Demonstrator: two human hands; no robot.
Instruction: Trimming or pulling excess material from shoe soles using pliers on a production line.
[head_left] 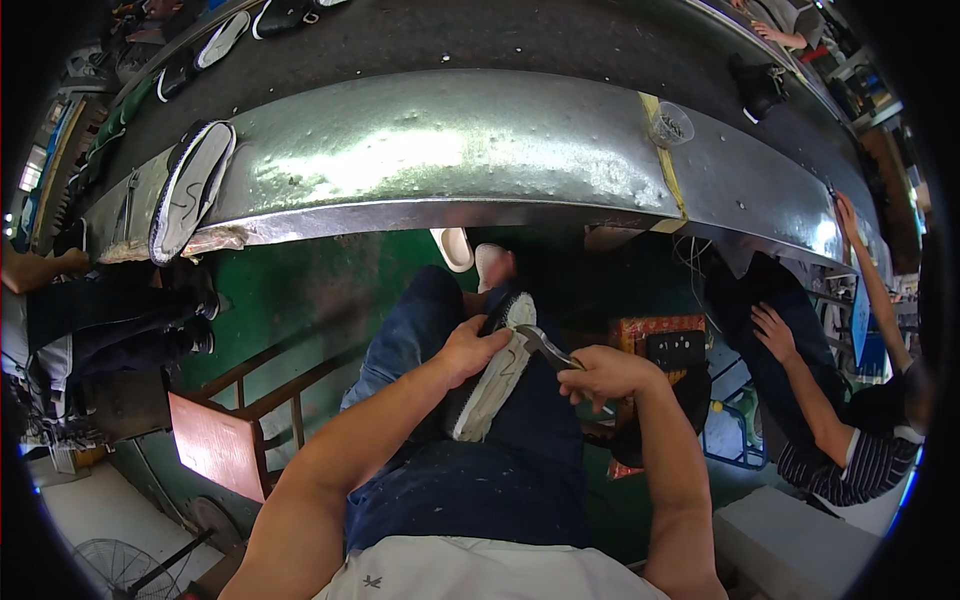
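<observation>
A black shoe with a white sole [492, 385] lies sole-up on my lap, over my blue jeans. My left hand [470, 347] grips it near the toe end. My right hand [603, 375] is closed around metal pliers [545, 345], whose jaws touch the edge of the sole close to the toe.
A curved metal bench [440, 150] runs across in front, with another sole-up shoe [190, 190] at its left and a small clear cup [670, 125] at its right. A dark conveyor behind it carries more shoes. A seated person in a striped shirt [850, 460] is on my right, another person's legs [110, 320] on my left, and a wooden stool [235, 430] beside my knee.
</observation>
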